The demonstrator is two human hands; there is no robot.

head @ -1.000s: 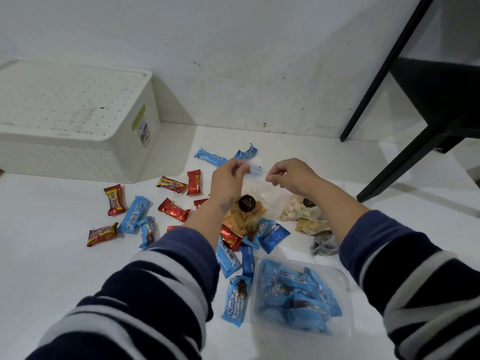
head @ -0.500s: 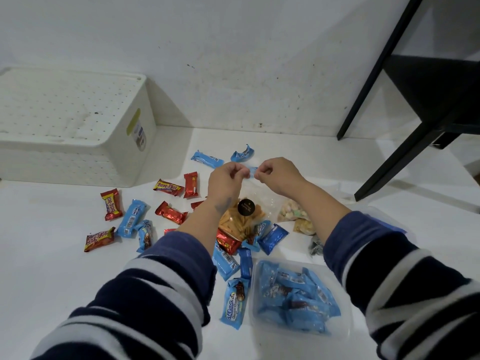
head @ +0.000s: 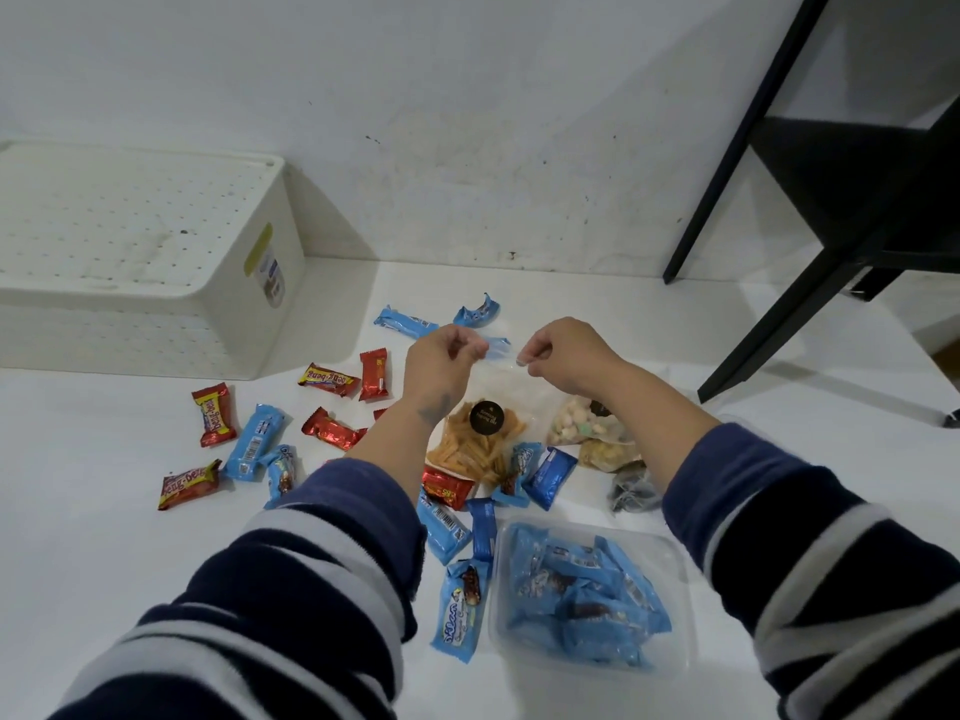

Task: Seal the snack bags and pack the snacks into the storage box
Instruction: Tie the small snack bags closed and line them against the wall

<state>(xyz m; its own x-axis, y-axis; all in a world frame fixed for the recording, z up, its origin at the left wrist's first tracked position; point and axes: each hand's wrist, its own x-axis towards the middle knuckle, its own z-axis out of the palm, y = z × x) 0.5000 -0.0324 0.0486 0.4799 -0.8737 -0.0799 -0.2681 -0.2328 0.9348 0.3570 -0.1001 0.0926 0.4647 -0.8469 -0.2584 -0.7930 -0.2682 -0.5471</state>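
A clear zip bag of orange snack sticks (head: 480,441), marked with a round black sticker, stands between my hands. My left hand (head: 441,358) pinches the left end of its top edge and my right hand (head: 558,356) pinches the right end. A second clear bag of pale puffed snacks (head: 576,428) lies just to the right, partly under my right forearm. The white perforated storage box (head: 130,272) sits at the far left with its lid on. Blue wrapped bars (head: 254,441) and red wrapped bars (head: 213,414) are scattered across the white surface.
A clear plastic tray (head: 670,605) filled with blue wrapped bars sits at the near right. A small grey packet (head: 631,491) lies by my right forearm. Black furniture legs (head: 779,330) slant down at the right. A white wall closes the back.
My hands came together at the bag's top edge half a second ago, then moved apart again along it. The view shifted slightly.
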